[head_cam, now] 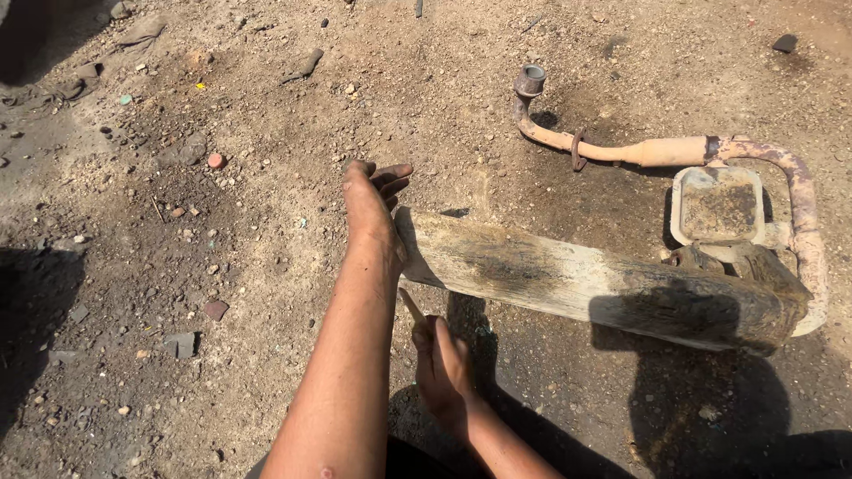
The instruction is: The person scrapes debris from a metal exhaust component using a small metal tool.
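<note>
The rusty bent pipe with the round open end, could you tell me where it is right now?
In the head view, the rusty pipe lies on the dirt ground at upper right, curving behind the muffler that the left hand touches.

Left hand (374,206) covers the near end of the muffler (586,284), so the end face and whatever the palm touches can't be seen; fingertips curl out of sight. Right hand (441,365) sits below the muffler w/ a thin stick-like tool (412,307), too small to ID, grip mostly hidden by the fingers. Both forearms cut off at bottom edge, and the muffler's far end plus underside are lost in dark shadow under the rusty bent pipe (674,153).
</note>
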